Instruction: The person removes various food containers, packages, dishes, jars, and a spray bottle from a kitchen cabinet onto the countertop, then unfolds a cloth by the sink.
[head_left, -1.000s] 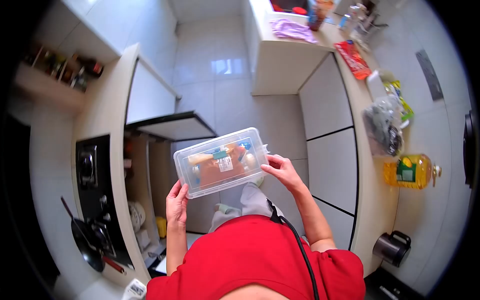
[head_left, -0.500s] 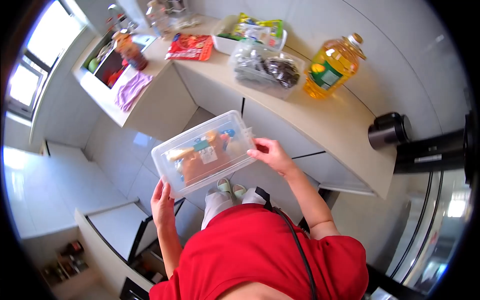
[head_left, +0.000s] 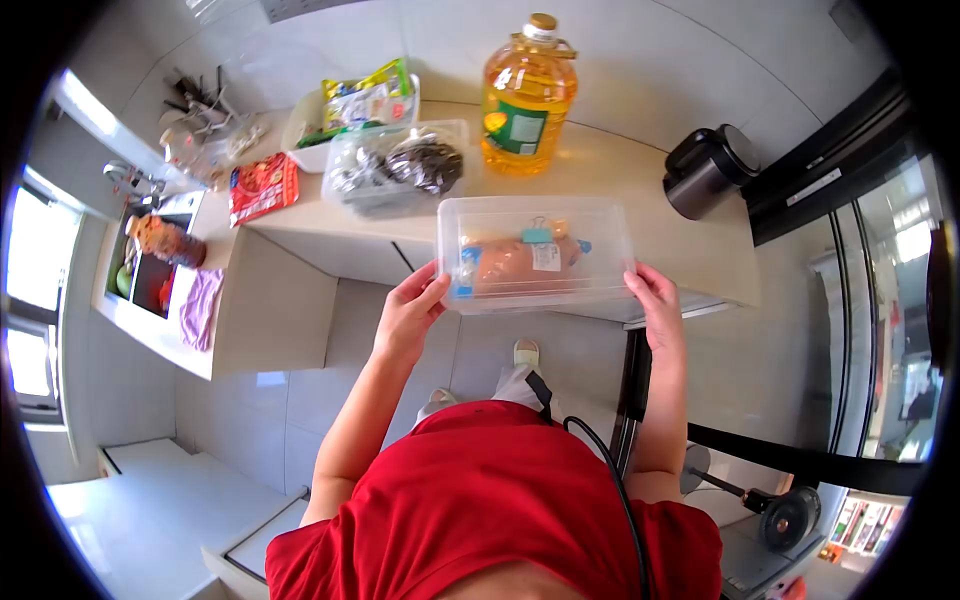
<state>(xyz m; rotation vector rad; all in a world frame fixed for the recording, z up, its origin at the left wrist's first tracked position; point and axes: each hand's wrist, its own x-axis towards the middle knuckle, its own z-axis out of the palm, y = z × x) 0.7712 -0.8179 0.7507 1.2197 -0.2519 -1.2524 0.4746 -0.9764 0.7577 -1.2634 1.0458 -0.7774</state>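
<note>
"What's changed?"

"The clear box appeared over the floor before; now it overlaps the counter's edge, left hand and right hand pinching its ends."

"Inside?"

"Something orange-brown, with a green clip. The plastic tub behind holds a dark wrapped bundle; I can't tell what."

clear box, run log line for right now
left hand: grips clear box, left end | right hand: grips its right end | contents: seen through plastic | oil bottle: on counter
</note>
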